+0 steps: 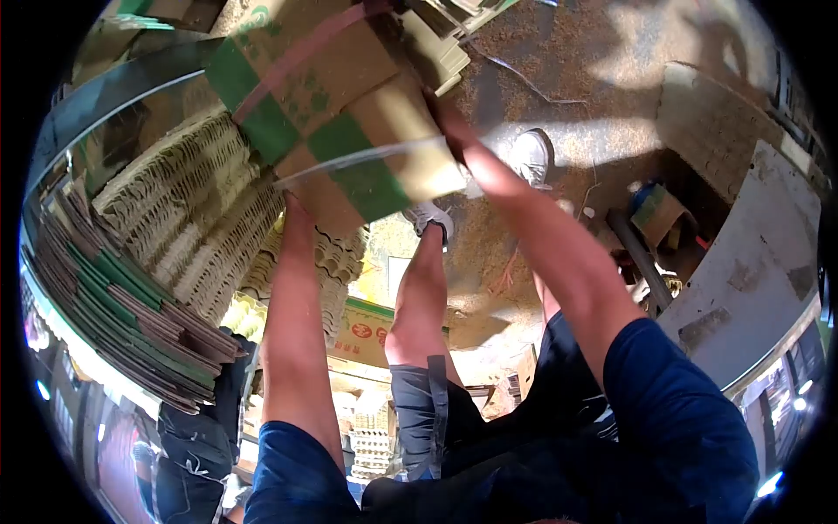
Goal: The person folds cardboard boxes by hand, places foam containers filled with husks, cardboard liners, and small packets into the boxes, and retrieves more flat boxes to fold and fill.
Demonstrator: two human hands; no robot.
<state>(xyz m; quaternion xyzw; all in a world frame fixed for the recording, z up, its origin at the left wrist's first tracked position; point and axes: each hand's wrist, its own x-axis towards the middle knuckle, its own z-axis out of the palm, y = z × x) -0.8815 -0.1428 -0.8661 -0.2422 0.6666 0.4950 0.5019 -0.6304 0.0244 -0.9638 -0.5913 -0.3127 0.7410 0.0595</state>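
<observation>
Both my arms reach forward to a brown and green cardboard box (340, 122) at the upper middle, tilted, with a strip of clear tape across its near side. My left hand (295, 203) is at the box's lower left corner, its fingers hidden behind the cardboard. At the box's right side is my right hand (443, 118), with its fingers out of sight beyond the edge. Stacked egg trays (188, 210) stand just left of the box. Folded cardboard sheets (131, 297) are piled at the far left.
A pale panel (751, 271) stands at the right, beside a dark bin area with a small carton (659, 217). A printed carton (362, 332) lies below the egg trays. My shoes (530, 159) are on the dirty floor (567, 79). More flattened cardboard (432, 52) is at the top.
</observation>
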